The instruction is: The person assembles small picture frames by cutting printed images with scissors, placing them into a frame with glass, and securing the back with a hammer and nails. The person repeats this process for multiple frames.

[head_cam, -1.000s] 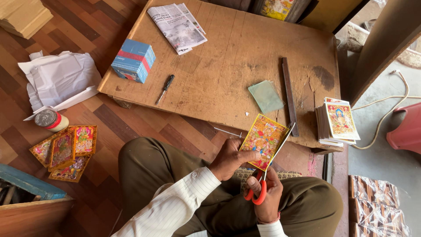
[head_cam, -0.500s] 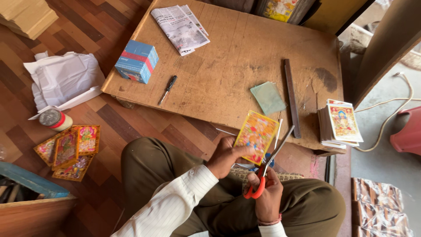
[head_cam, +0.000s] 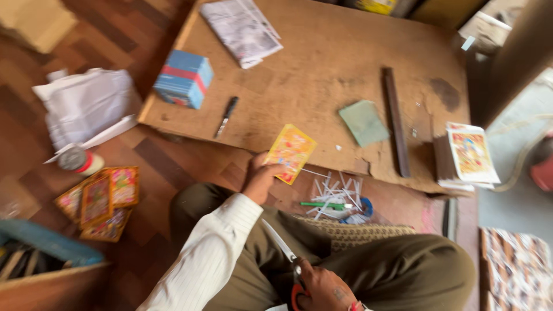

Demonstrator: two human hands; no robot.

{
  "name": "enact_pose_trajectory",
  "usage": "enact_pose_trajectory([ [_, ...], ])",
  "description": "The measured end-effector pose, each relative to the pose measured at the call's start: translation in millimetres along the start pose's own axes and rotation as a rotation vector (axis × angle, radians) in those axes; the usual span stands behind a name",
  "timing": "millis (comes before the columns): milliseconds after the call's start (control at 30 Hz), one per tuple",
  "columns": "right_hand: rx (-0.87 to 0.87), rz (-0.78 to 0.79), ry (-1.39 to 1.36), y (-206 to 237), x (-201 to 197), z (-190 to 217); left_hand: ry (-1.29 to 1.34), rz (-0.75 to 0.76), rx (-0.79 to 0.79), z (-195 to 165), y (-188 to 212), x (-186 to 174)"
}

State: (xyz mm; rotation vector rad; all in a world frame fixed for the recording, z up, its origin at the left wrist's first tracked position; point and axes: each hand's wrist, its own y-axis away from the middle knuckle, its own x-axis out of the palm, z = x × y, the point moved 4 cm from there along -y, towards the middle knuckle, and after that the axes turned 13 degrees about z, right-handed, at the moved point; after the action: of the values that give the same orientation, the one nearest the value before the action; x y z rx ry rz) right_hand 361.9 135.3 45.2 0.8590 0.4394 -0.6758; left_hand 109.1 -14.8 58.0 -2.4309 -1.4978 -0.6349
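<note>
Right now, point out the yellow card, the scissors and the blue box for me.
yellow card [head_cam: 291,152], head view, middle of its printed face.
scissors [head_cam: 280,243], head view, on the blades.
blue box [head_cam: 184,78], head view, middle of its top face.

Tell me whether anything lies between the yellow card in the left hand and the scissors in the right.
Nothing separate does. The left hand holds the yellow card over the board's edge; the scissors sit low in the right hand, with only the person's own white sleeve and lap between.
</note>
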Motion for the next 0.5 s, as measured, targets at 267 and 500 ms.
enact_pose_trajectory([
  [267,0.237,0.153,0.237,-18,10,15,0.004,-0.241,0.008,23,-36,-44],
  [500,0.000,-0.543,0.063,57,-125,26,0.266,-0.188,0.001,52,-65,-72],
])
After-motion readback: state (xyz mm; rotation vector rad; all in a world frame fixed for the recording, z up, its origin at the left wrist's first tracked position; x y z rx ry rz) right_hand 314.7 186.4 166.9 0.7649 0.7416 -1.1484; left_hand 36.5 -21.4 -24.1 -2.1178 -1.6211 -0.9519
